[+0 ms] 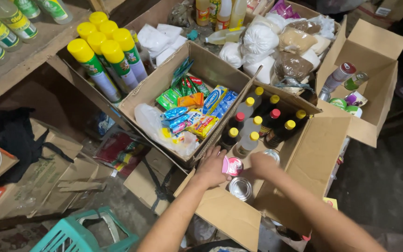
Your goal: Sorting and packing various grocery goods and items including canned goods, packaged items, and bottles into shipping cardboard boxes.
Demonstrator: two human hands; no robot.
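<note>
Both my hands reach into an open cardboard box [320, 154] that holds several dark and clear bottles [253, 128] with yellow and red caps. My left hand [210, 169] grips a small pink-topped can [232, 166] at its side. My right hand [262, 164] rests on the can's other side, fingers curled against it. A silver-topped can [240, 188] stands just below, and another can top [272, 154] shows beside my right hand.
A second box [152, 91] to the left holds coloured snack packets and a plastic bag. Yellow-capped spray cans [106, 51] stand behind it. White and brown filled bags [276, 42] sit at the back, a box with cans [374, 88] at right, a teal crate [78, 233] below.
</note>
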